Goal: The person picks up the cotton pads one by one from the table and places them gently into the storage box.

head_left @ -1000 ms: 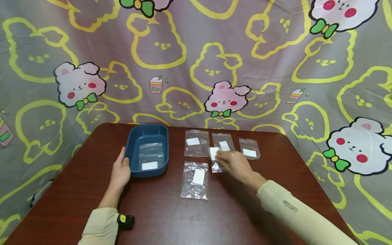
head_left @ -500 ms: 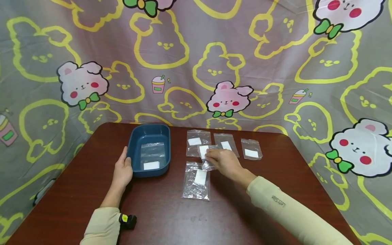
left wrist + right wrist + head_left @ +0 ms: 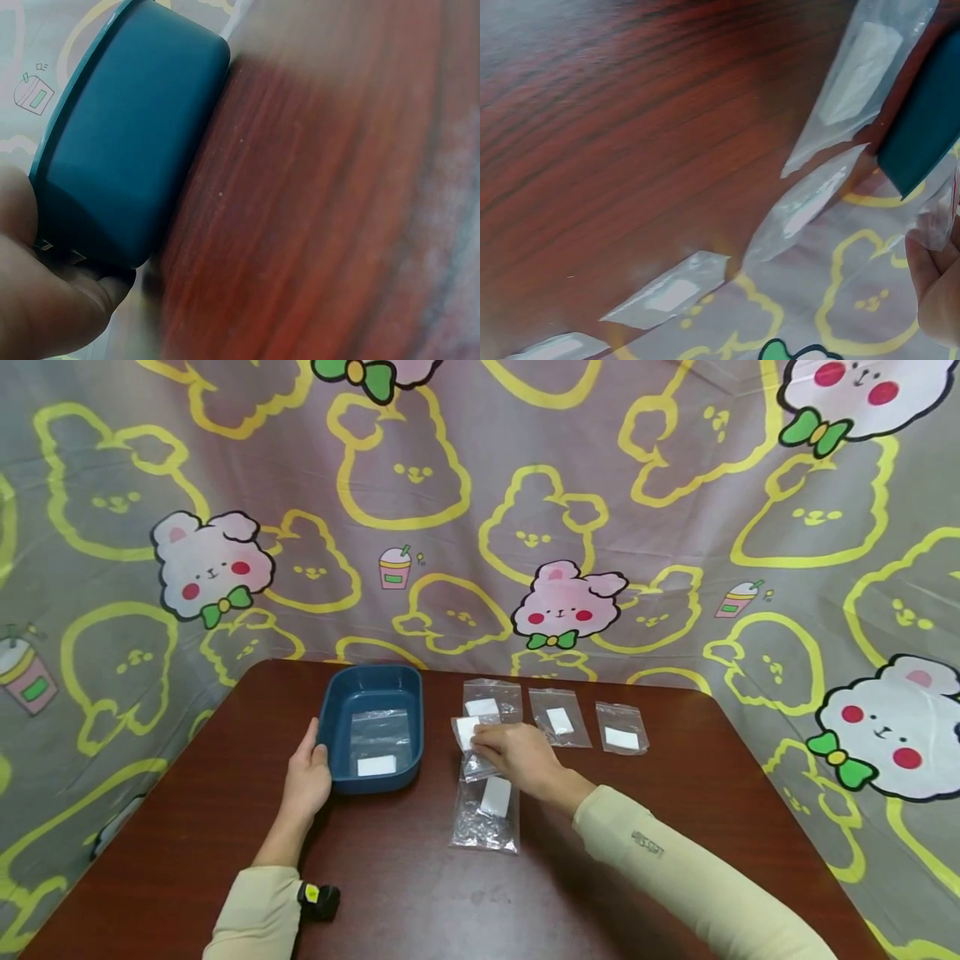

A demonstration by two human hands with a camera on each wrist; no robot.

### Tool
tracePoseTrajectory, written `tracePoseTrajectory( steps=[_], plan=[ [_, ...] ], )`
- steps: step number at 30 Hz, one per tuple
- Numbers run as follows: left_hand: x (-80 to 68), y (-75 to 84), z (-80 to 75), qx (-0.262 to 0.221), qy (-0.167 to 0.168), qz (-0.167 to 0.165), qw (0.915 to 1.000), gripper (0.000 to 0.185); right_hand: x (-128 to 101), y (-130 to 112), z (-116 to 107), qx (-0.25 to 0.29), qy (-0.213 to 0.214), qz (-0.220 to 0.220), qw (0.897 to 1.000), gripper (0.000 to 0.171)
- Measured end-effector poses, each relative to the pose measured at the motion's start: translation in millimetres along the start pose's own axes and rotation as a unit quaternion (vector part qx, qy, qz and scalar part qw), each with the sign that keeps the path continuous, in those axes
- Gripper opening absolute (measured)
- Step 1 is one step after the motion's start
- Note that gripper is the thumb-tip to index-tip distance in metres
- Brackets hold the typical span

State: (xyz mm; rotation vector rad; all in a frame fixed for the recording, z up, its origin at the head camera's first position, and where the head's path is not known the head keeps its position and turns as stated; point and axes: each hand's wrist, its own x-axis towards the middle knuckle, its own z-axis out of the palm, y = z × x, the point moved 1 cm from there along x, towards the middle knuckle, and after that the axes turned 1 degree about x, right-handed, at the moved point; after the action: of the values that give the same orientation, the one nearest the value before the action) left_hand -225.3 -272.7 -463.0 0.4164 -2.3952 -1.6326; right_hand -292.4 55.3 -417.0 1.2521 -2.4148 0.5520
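Leftward goes the right hand (image 3: pixel 517 756), and the small clear bag (image 3: pixel 471 745) pinched in its fingers has travelled with it, from beside the back row toward the blue tub (image 3: pixel 372 681). So this bag looks bound for the tub, where one bag (image 3: pixel 377 745) already lies flat. Left hand (image 3: pixel 309 777) rests with relaxed fingers against the tub's smooth, rounded plastic wall. Crinkly, glossy film, a white rectangular slip inside each. Four more bags wait on the dark wood-grain worktop (image 3: pixel 420 893).
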Motion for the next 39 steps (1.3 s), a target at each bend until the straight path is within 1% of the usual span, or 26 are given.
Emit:
tracePoseTrajectory(
  steps=[7, 13, 21, 29, 34, 39],
  plan=[
    [1.4, 0.9, -0.1, -0.008, -0.001, 0.009, 0.9999, 0.055, 16.0, -12.2, 1.8, -0.005, -0.003, -0.015, 1.000, 0.017],
    [-0.3, 1.2, -1.0, -0.012, 0.000, 0.007, 0.9999, 0.055, 29.0, -23.7, 4.5, 0.017, -0.007, -0.009, 1.000, 0.020],
    [-1.3, 0.6, -1.0, -0.016, 0.002, 0.004, 0.9999, 0.055, 45.8, -37.6, 13.8, 0.004, -0.002, -0.024, 1.000, 0.018],
    [-0.3, -0.6, -1.5, -0.017, -0.001, 0.003, 0.9998, 0.056, 60.9, -49.1, 25.4, 0.014, -0.008, -0.038, 0.999, 0.014],
    [-1.4, 0.1, -1.4, -0.021, -0.001, 0.006, 0.9998, 0.056, 70.3, -54.3, 31.5, 0.005, -0.014, -0.036, 0.999, 0.014],
    [-1.2, 0.1, -2.1, -0.020, -0.005, 0.008, 0.9998, 0.056, 78.9, -61.0, 37.3, 0.005, -0.006, -0.029, 1.000, 0.013]
  ],
)
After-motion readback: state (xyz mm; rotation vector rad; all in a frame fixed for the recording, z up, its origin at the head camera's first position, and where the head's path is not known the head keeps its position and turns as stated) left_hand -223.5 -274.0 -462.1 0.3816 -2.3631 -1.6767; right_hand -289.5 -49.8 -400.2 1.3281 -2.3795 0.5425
